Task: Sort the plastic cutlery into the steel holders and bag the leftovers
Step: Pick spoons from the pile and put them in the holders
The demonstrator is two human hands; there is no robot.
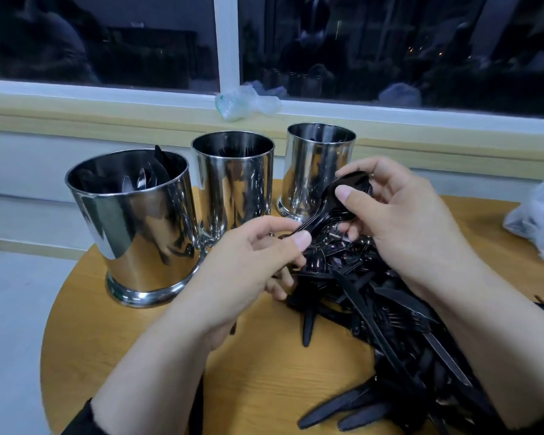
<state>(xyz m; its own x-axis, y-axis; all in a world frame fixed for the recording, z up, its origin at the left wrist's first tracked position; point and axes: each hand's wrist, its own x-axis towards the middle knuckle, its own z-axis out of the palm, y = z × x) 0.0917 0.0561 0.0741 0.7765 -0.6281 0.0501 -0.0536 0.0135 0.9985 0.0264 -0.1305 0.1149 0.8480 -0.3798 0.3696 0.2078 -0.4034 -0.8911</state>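
1. Head view: the right hand (399, 215) grips a nested stack of black spoons (336, 205) by the bowls, thumb on top and fingers curled underneath, seemingly to keep the bowls lined up.
2. The left hand (248, 265) pinches the handle end of the same stack between thumb and forefinger; I judge it is squaring the handles so the bunch can go into a holder as one.
3. Both hands hover just above the pile of loose cutlery (383, 315), a black, glossy tangle of knives, forks and spoons on the right half of the round wooden bench (132, 334).
4. Three steel holders stand in a row behind the hands, probably one per kind: the left holder (139, 227) shows spoon bowls at its rim, the middle holder (233, 183) shows fork tines inside, and the right holder (314, 171) has contents too dark to tell.
5. A crumpled clear bag (537, 221) lies at the bench's right edge, likely for the leftovers; another bag (245, 103) sits on the window sill.
6. With the pile this large, sorting looks far from finished.
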